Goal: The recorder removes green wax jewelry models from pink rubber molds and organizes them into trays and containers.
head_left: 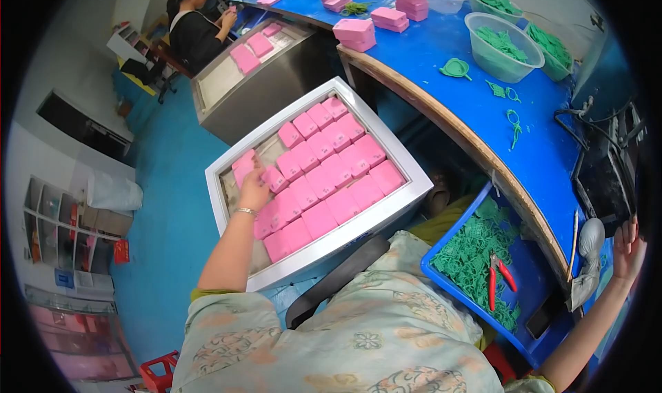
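Observation:
My left hand reaches over a white-rimmed bin filled with rows of small pink boxes. Its fingers are closed on a pink box near the bin's left side, and the palm hides part of that box. Other pink boxes lie side by side in the white-rimmed bin. Far to the right, my right hand is raised beside a black machine. Its fingers are stretched upward at the machine's lower edge, and nothing shows in them.
A blue tray of green mesh-like pieces holds red-handled nippers by my lap. On the blue table stand stacked pink boxes and tubs of green pieces. Another person works beyond a second bin.

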`<action>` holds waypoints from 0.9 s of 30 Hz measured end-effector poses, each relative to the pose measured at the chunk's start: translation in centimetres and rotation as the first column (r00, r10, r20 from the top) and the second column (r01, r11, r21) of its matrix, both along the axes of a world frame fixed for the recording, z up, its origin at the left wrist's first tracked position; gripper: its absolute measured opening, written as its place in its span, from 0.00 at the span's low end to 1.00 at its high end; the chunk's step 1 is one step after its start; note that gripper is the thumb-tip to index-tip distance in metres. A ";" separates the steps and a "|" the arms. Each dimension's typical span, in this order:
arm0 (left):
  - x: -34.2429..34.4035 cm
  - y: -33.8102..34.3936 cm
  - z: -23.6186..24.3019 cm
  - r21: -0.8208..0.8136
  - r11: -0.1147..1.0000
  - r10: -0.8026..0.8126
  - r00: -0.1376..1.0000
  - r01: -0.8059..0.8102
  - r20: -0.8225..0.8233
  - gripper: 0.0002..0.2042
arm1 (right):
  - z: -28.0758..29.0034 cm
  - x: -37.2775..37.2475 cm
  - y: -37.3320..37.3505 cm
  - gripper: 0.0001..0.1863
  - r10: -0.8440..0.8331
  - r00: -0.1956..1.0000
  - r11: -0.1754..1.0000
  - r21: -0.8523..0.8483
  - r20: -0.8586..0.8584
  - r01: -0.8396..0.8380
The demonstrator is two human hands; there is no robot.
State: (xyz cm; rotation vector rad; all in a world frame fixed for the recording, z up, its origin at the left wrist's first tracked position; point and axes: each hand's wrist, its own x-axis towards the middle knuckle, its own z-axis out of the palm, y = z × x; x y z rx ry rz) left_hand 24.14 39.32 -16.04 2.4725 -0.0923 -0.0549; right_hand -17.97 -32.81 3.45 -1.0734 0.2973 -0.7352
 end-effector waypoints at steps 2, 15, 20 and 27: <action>-0.1 -0.1 -0.2 -0.121 0.991 0.057 0.998 -0.058 -0.016 0.21 | 0.0 -0.4 -0.5 0.17 0.036 0.999 0.999 -0.015 -0.003 -0.036; 2.1 -1.3 1.2 -0.213 0.976 0.022 0.989 -0.053 -0.143 0.21 | -0.4 -0.8 0.0 0.15 -0.089 0.996 0.996 0.008 0.017 0.089; 3.1 -3.8 3.9 0.072 0.973 -0.204 0.964 0.219 -0.173 0.24 | -0.5 -0.7 -0.3 0.14 -0.119 0.992 0.993 0.008 0.029 0.119; 2.7 -6.8 6.1 0.440 0.865 -0.082 0.935 0.239 -0.346 0.24 | -0.7 -1.1 0.6 0.14 -0.110 0.993 0.994 -0.017 0.054 0.111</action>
